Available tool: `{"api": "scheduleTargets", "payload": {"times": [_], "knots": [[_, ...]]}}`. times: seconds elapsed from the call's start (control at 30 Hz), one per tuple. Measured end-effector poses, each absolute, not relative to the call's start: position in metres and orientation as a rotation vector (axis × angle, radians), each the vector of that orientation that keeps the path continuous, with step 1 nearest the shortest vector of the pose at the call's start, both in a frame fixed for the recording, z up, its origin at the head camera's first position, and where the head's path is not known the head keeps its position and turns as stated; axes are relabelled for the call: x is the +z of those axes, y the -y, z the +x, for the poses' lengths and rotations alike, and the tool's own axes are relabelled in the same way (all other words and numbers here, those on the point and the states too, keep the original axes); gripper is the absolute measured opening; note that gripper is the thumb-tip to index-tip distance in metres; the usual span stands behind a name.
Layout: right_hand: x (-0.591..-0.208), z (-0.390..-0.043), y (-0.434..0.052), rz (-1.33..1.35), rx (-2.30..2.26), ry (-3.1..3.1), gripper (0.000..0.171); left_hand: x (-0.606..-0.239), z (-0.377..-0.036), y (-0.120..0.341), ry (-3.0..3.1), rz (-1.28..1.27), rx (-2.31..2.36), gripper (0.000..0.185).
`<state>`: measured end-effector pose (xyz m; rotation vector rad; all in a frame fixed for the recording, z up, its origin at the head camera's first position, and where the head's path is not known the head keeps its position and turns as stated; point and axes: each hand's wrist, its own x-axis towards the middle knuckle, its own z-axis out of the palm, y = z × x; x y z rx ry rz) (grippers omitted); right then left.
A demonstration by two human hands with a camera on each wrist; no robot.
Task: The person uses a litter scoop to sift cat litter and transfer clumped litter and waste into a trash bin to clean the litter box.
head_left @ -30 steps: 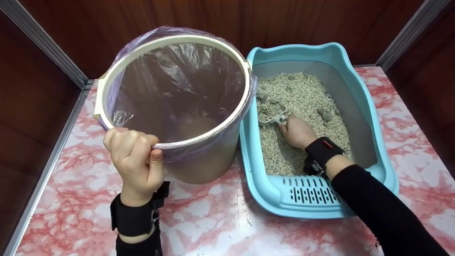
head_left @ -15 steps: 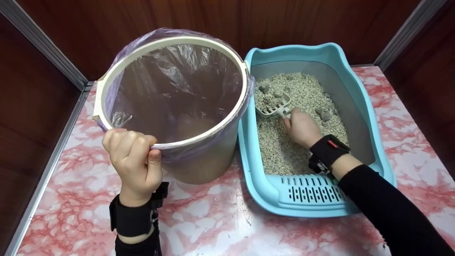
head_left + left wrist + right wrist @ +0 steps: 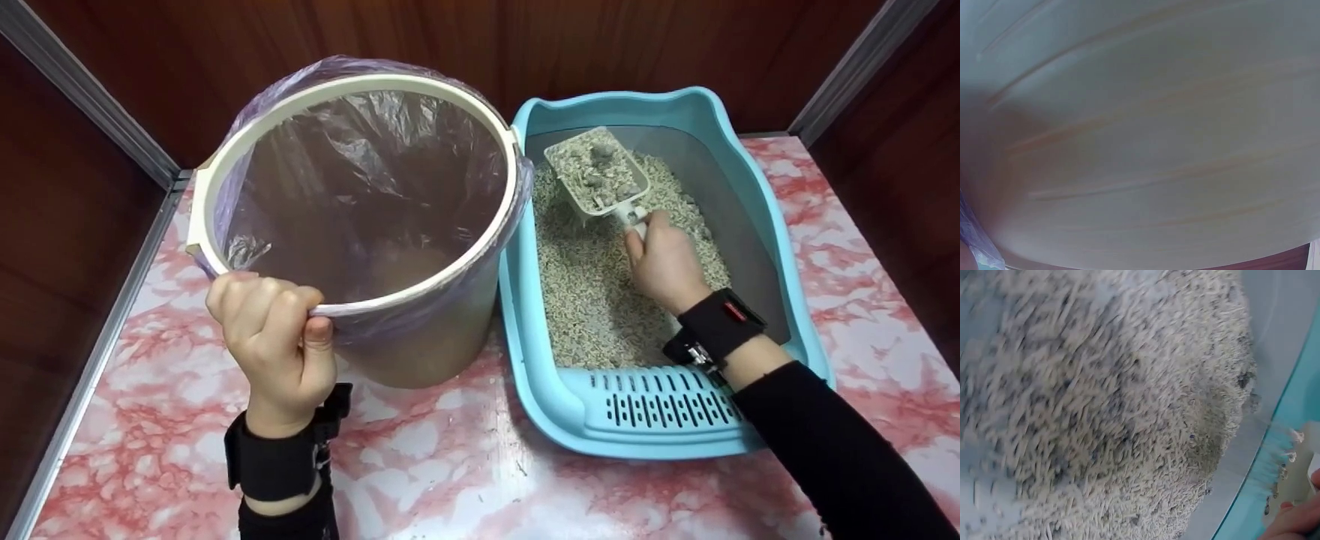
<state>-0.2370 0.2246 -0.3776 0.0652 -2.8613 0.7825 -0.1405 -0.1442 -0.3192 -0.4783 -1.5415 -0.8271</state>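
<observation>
Head view, left hand [image 3: 271, 341] fingers curled on lined bin [image 3: 360, 217] rim, right hand [image 3: 664, 262] fingers clamped on loaded scoop [image 3: 598, 175] above litter [image 3: 592, 285] in blue tray [image 3: 787, 247], pink marbled worktop [image 3: 450, 465]

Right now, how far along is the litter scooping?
Done: a load is scooped; the scoop, in the right hand, is raised over the tray with clumps. In hand: left hand grips the bin rim. Left: likely tipping it into the bag-lined bin.

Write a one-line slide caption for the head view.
Right hand lifts a full scoop above the litter tray; left hand grips the bin rim.
</observation>
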Motion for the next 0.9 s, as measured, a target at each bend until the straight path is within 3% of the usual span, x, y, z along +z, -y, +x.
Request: {"api": "scheduleTargets", "payload": {"times": [0.9], "knots": [[-0.3798,-0.2322,-0.2309,-0.073,0.643,2.779,0.032,-0.3219,-0.142,0.1453,1.524,-0.463,-0.839,0.065]]}}
